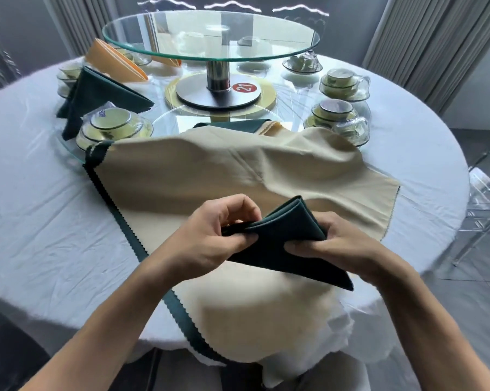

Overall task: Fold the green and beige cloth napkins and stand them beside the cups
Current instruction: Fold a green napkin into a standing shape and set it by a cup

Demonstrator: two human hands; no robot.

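Both hands hold one folded green napkin (pixel 283 244) up over the table, just above the flat beige cloth (pixel 238 179). The L hand (pixel 209 241) pinches the left corner w/ thumb & curled fingers. The R hand (pixel 337 246) grips the right side, thumb pressed on the front. I think they hold it like this to keep the folds tight & shape it into a tent, so it can stand up on its own.

The beige cloth lies open & spread out, w/ another green cloth (pixel 130 238) under it, only its zigzag edge showing. Prob. these wait flat bc they get folded next.

Counting:
- Standing napkins already done on the far left: 1 green standing napkin (pixel 97 97) & 2 orange-beige ones (pixel 113 62), each beside cups, so that is prob. where they go
- Wrapped cup sets (pixel 112 125) I can see well: about 5, maybe more behind the glass, hard to tell
- 1 more small pile of green & beige cloth (pixel 238 126) near the middle
- 1 glass turntable (pixel 209 32) w/ a red 21 tag (pixel 245 87) at its base

The napkin in the hands is not by any cup yet, so I think this step is about half done
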